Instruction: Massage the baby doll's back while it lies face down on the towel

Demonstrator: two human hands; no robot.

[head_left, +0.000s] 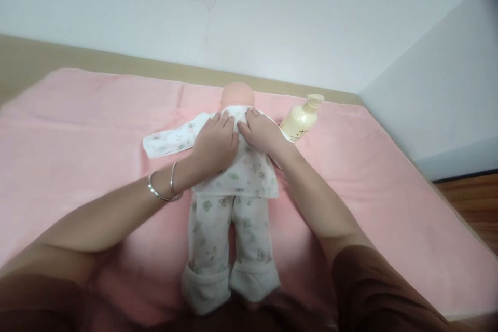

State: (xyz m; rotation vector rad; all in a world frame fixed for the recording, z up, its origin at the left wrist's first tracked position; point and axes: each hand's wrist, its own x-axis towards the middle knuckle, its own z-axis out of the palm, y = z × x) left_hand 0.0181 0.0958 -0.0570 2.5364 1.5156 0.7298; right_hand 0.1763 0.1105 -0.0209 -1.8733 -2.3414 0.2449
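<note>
A baby doll [238, 94] lies on a pink sheet, its head toward the wall; no facial features show. It wears a white printed shirt [249, 179] and matching white trousers [210, 228] with wide turned-up cuffs. My left hand [218, 137] rests on the upper left of the shirt, fingers stretched out toward the collar. On the upper right of the shirt lies my right hand [259, 128], its fingers extended near the neck. One sleeve [171, 140] stretches flat out to the left. The other sleeve is mostly hidden behind my right hand and forearm.
A pale yellow pump bottle [299, 120] leans or lies on the sheet just right of the doll. The pink sheet [78, 166] covers the bed or table, whose tan edge [116, 65] meets a white wall. Wooden flooring [470, 202] shows at the right.
</note>
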